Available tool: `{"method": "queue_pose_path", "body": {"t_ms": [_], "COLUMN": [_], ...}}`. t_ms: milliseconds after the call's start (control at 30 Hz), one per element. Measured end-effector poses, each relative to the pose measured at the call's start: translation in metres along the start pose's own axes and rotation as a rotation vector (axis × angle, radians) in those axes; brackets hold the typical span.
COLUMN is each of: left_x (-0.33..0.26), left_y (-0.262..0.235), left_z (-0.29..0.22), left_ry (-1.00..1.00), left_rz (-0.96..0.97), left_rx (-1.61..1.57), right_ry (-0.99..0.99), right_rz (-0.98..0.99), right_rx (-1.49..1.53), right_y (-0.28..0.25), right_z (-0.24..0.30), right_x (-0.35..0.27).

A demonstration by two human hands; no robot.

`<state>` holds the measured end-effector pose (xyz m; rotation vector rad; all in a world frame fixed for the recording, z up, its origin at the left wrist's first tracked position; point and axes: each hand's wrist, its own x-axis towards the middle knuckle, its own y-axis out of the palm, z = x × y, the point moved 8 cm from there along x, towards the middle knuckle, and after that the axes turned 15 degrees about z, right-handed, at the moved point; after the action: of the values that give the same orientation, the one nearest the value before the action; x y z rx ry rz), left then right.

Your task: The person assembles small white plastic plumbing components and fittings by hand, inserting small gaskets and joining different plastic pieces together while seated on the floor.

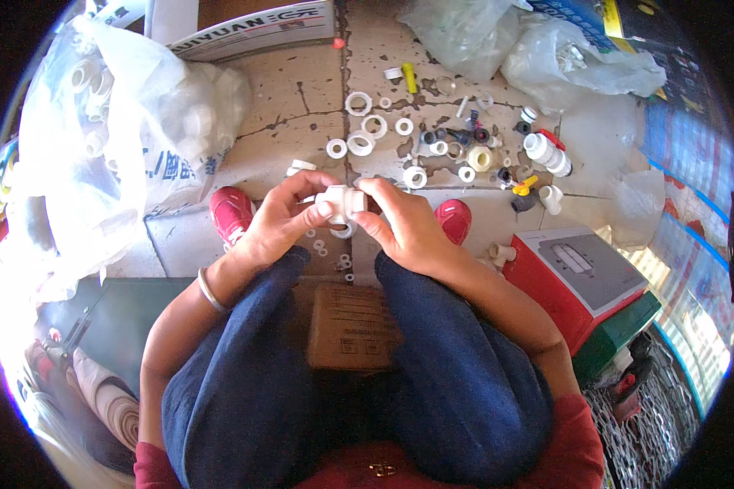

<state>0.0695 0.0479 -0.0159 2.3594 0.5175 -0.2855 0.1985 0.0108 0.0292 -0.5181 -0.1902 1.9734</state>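
Observation:
Between my two hands, above the floor and in front of my knees, is a white plastic pipe fitting (334, 200) with a ribbed or threaded collar. My left hand (284, 213) grips its left end with thumb and fingers. On its right end, the thumb and fingers of my right hand (406, 222) are closed. Just past my left fingers, another small white fitting (300, 165) shows on the floor. Below the hands, part of a white ring (344, 231) and several small white washers (319, 244) are visible.
White rings (360, 143) and mixed fittings (479, 158) lie scattered on the worn tiles ahead. At left stands a clear bag of white fittings (106, 122). A red box (538, 285) is at right, metal chains (644, 432) behind it, a cardboard box (351, 326) between my legs.

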Motion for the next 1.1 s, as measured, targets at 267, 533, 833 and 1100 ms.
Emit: {"method": "queue_pose_path", "body": {"t_ms": [267,533,833,1100], "left_x": [-0.001,0.0,0.0,-0.001], "left_y": [0.006,0.026,0.022,0.017], "left_z": [0.007,-0.047,-0.041,-0.018], "left_ry": [-0.077,0.128,0.097,-0.003], "left_rz": [-0.036,-0.051,-0.051,-0.065], "left_rx": [-0.218,0.928,0.706,0.26], "right_ry": [-0.131,0.328,0.337,0.31], "right_rz": [-0.039,0.175,0.248,0.169], "right_rx": [-0.184,0.543,0.722,0.65], "right_y": [0.0,0.027,0.04,0.032], "right_z": [0.009,-0.036,-0.046,-0.043], "right_x": [0.001,-0.003,-0.001,-0.001]}}
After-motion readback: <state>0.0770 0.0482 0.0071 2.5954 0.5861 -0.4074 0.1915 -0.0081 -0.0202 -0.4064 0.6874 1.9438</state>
